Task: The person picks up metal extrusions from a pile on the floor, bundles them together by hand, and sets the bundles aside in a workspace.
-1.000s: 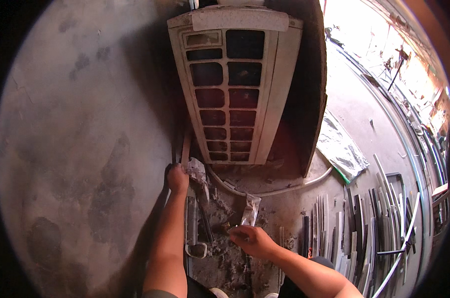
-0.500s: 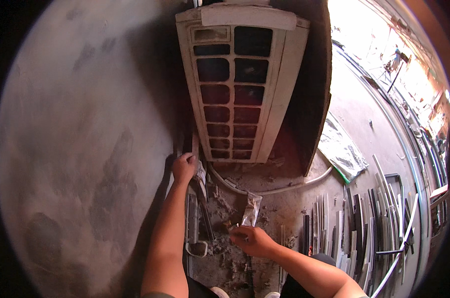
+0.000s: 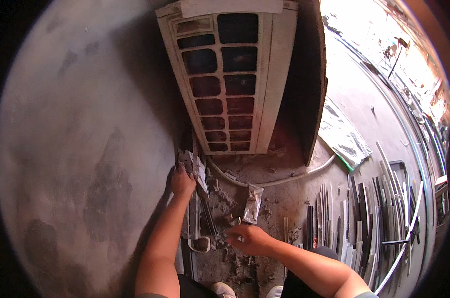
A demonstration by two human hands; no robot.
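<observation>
My left hand (image 3: 183, 182) is low beside the wall, its fingers closed around the near edge of a grey-brown crumpled piece (image 3: 187, 160). A whitish, sheet-like scrap (image 3: 200, 174) touches it on the right; whether the two are one piece I cannot tell. My right hand (image 3: 250, 239) hovers over the littered floor, fingers loosely bent and apart, with nothing visible in them. Just beyond it lies a crumpled silvery-white packet (image 3: 253, 204). A small pale bit (image 3: 236, 220) sits between the packet and my fingertips.
Ahead stands a cream cabinet-like unit (image 3: 220, 97) with rows of dark openings, beside a dark upright panel (image 3: 314, 94). A pale hose (image 3: 289, 180) curves across the floor. Many long strips (image 3: 359, 218) lie at right, near a silvery sheet (image 3: 345, 136). The wall (image 3: 76, 149) borders my left.
My left hand has drawn back toward me, and the grey-brown piece now shows at its fingertips. My right hand has shifted slightly left, clear of the packet. The whole view has tilted a little.
</observation>
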